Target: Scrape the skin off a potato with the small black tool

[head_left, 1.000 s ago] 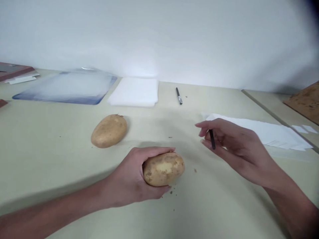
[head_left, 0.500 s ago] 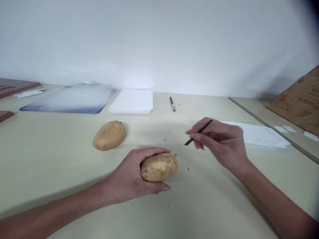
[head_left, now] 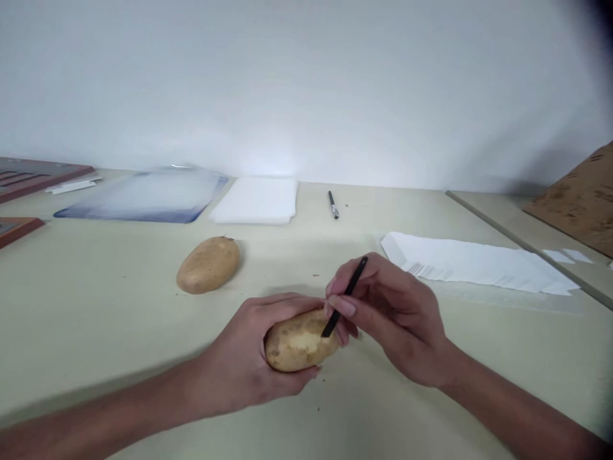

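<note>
My left hand [head_left: 256, 348] is wrapped round a brown potato [head_left: 290, 348] on the table, with a pale, skinless patch on its upper face. Between the thumb and fingers of my right hand [head_left: 387, 313] is a slim black stick-like tool [head_left: 352, 287] with a slanted lower end and a small hole near the top. Its lower end is at the right side of the pale patch and appears to touch it. My right fingertips are by the potato's right end. A second whole potato [head_left: 208, 265] lies farther back to the left.
A dark pen-like tool with a metal end [head_left: 333, 204] lies at the back. White paper sheets [head_left: 256, 201] and a clear blue-edged folder [head_left: 143, 195] are at back left. Overlapping white paper strips [head_left: 469, 259] lie right, before a brown cardboard piece [head_left: 579, 198]. Small peel bits dot the table.
My right hand has moved left and down, bringing the black tool from the air beside the potato onto its pale patch. My left hand still holds the potato.
</note>
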Available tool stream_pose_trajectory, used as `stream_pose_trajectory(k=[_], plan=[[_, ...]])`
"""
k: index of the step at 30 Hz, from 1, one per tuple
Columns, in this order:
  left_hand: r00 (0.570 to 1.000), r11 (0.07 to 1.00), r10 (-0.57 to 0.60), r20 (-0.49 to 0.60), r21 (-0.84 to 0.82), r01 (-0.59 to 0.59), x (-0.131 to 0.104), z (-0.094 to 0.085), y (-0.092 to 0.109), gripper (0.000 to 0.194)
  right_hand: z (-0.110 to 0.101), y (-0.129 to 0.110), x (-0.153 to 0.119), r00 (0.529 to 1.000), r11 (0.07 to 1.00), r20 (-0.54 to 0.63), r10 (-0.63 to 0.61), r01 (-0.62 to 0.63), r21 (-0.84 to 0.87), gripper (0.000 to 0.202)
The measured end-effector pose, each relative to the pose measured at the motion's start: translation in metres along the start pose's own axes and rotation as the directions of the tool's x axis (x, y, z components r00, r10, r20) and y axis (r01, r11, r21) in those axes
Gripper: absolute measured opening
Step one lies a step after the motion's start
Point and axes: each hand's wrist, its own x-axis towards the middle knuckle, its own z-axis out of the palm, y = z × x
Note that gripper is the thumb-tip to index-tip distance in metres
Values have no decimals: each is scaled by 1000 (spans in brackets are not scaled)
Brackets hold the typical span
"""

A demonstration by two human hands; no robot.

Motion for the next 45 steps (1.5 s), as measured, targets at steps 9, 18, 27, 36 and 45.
stream_pose_trajectory(k=[9, 18, 27, 36, 45], plan=[[1000, 1000, 6, 22, 11, -6, -1, 0, 5, 40, 5, 4, -5, 997, 995, 48, -61, 64, -76, 6], [997, 992, -56, 47, -112, 61, 2, -3, 9, 35, 8, 3, 0, 998, 971, 36, -57, 64, -232, 4], [991, 974, -115, 70, -186, 127, 3, -4, 9, 30, 6, 2, 5, 997, 968, 50, -53, 63, -242, 9], [992, 966, -95, 80, -233, 111, 2, -4, -1, 39, 3, 8, 9, 997, 986, 32, -69, 74, -153, 2], [996, 979, -76, 53, -183, 84, 4, -5, 1, 34, 3, 7, 10, 995, 964, 55, -81, 92, -248, 12]])
